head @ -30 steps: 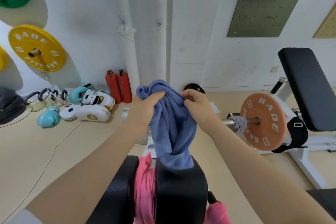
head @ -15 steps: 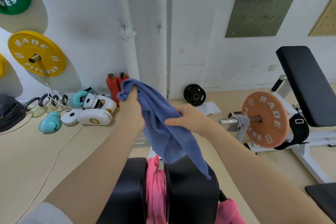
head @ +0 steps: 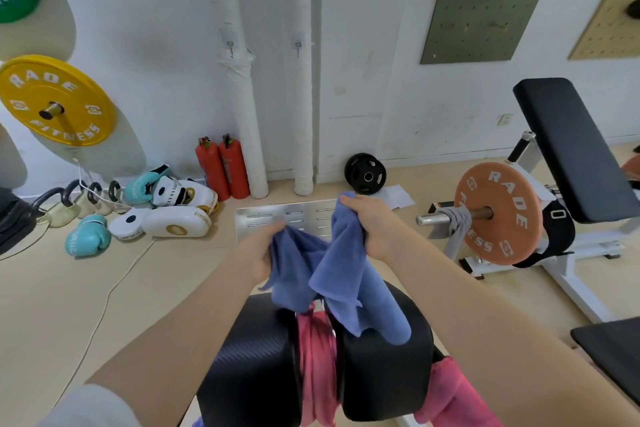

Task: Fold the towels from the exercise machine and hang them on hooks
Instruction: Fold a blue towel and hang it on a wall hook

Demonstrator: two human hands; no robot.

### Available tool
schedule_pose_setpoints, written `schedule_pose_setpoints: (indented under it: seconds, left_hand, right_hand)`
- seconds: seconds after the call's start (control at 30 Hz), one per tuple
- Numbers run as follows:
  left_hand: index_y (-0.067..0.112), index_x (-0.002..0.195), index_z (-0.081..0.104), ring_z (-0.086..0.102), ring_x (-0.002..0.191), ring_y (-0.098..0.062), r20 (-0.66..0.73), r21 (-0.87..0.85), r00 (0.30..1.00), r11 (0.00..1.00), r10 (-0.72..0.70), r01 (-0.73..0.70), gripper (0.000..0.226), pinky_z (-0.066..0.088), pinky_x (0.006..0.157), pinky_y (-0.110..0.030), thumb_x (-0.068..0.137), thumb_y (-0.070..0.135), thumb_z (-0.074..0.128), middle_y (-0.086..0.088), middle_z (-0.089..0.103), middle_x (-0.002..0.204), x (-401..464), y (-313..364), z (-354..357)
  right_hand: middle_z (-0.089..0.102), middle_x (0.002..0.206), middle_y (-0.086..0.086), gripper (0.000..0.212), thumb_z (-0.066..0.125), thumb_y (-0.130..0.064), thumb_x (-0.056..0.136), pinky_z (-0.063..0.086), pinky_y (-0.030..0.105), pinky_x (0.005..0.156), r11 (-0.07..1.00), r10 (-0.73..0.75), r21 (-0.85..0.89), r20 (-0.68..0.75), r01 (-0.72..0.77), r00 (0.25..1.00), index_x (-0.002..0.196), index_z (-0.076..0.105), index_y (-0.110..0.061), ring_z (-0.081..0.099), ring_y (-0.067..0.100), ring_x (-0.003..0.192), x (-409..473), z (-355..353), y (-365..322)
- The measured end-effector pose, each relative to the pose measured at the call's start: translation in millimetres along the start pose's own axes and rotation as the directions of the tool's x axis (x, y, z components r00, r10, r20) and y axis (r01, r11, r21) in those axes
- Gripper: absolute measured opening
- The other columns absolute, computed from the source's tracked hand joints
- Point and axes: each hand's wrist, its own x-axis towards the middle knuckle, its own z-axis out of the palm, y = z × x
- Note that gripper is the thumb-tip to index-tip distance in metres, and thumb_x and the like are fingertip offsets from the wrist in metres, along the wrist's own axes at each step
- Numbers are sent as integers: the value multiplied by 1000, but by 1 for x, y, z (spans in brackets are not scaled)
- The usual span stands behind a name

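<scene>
Both hands grip one blue towel (head: 349, 274), held up over the two black roller pads (head: 377, 378) of the exercise machine. Left hand (head: 263, 253) fingers closed on one bunched edge; right hand (head: 372, 225) clenched on the other, higher. Pink towel (head: 317, 357) hangs wedged between the pads. Two hooks (head: 230, 47) on wall, bare

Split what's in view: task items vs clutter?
Task items:
blue towel, held by left hand and right hand
pink towel between the black pads
grey towel on the barbell sleeve
wall hooks

Clutter:
boxing gloves
fire extinguishers
yellow weight plate
kettlebells
</scene>
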Motion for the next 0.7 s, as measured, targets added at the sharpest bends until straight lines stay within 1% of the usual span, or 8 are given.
schedule_pose_setpoints:
  seconds: [0.07,0.13,0.2,0.27,0.37,0.43,0.57,0.7]
  left_hand:
    - [9,120,50,58,84,-16,72,-160,987,978,145,-132,25,50,68,-29,97,12,42,-9,56,107,-8,10,4]
    - [18,118,52,60,90,-13,105,-277,953,929,284,-246,26,51,70,-25,97,8,42,-2,60,106,-25,26,8]
    - [23,113,54,66,89,-10,156,-263,905,899,397,-349,28,56,70,-24,95,5,43,3,65,103,-43,36,12]
    - [27,127,46,67,93,-6,234,-181,835,866,498,-465,44,57,75,-21,93,-1,45,12,67,103,-62,41,11]
    - [32,142,26,51,120,-10,323,-39,777,827,541,-560,74,48,97,-30,85,-7,53,17,50,126,-70,36,-3]
    - [35,137,30,43,129,-14,309,-18,781,824,543,-566,76,44,101,-33,80,-11,49,14,40,136,-75,33,-17]
    - [23,126,47,56,113,-10,288,-148,818,867,499,-477,78,51,88,-26,75,-29,21,1,49,136,-86,29,-38]
    - [22,121,51,61,102,-25,292,-400,881,884,373,-242,71,58,67,-28,80,-24,19,-6,59,117,-92,26,-55]
  right_hand:
    - [44,70,4,27,39,-12,97,41,24,67,995,-14,103,85,5,996,71,45,-13,47,15,68,-6,9,-3]
    - [53,77,7,19,39,2,93,46,27,73,988,-123,112,195,103,973,84,52,-8,54,19,77,-11,22,-4]
    - [62,94,6,44,39,11,90,49,29,81,969,-206,187,243,162,948,123,47,-17,60,19,89,-18,34,-3]
    - [62,112,3,68,40,13,90,52,30,83,941,-276,264,230,213,933,144,26,-26,62,19,98,-25,47,-1]
    - [59,118,9,58,40,13,90,53,33,85,905,-351,342,264,254,898,140,35,-17,61,24,102,-38,62,4]
    - [57,121,14,47,34,15,89,48,34,93,911,-358,320,295,262,886,128,46,-7,57,28,107,-48,71,9]
    - [57,123,10,53,24,25,80,46,30,95,922,-378,77,385,378,842,110,57,-4,55,23,113,-64,87,31]
    - [44,140,0,52,37,16,73,40,30,106,629,-505,-354,489,691,711,114,61,-6,44,14,129,-71,95,49]
